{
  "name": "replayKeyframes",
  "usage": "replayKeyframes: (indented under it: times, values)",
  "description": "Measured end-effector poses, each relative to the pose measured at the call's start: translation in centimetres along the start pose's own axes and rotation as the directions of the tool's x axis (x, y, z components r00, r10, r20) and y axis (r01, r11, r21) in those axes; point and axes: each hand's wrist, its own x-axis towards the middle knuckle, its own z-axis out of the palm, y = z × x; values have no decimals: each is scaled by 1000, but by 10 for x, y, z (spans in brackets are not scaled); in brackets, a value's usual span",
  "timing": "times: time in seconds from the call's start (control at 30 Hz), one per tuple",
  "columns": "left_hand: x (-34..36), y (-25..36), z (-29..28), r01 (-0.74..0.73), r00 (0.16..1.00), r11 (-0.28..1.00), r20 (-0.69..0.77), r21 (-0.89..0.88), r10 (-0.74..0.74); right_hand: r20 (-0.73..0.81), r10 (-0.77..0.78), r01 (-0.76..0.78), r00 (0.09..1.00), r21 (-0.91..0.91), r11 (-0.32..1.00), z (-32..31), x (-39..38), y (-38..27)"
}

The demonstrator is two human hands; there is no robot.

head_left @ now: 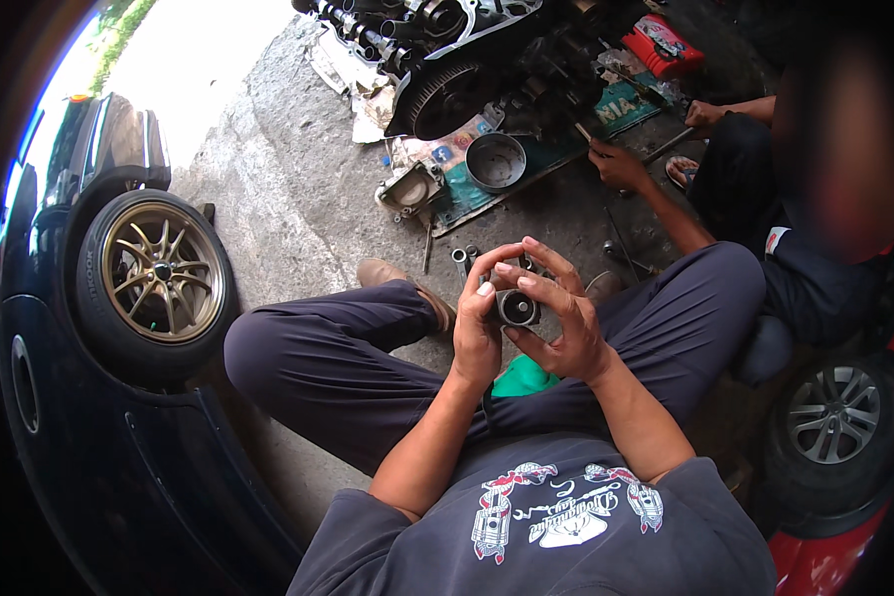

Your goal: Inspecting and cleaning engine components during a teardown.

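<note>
In front of my lap, both hands are closed round a small dark metal engine part [518, 308] with a round end facing me and a lighter round spot at its middle. My left hand [479, 333] grips its left side, the thumb upright along it. From the right, my right hand [571, 323] wraps it, with fingers over the top and the thumb below. The fingers hide much of the part, so its exact kind cannot be made out. Just beyond my left fingers are small metal ring ends [460, 255]. A green cloth [523, 377] lies under my hands at my lap.
Ahead stands a partly dismantled engine [447, 94]. Before it are a round metal pan [496, 162], a metal cover [410, 191] and a green sheet [464, 204]. A red case [663, 46] is farther right. Another person's hand [618, 166] reaches in. A dark car's wheel [162, 273] is at left.
</note>
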Motion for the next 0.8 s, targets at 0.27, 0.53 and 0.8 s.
replayKeyframes:
  times: [0.27, 0.53, 0.8]
  values:
    - [-1, 1, 0, -2, 1000, 1000, 32, 9, 1, 9, -10, 10, 1000, -11, 1000, -1, 2, -3]
    - [2, 0, 9, 192, 977, 980, -87, -54, -196, 25, 354, -344, 935, 317, 884, -16, 3, -1]
    - [3, 9, 8, 481, 875, 824, 112, -299, -471, 105, 599, -579, 794, 432, 691, -13, -8, 11]
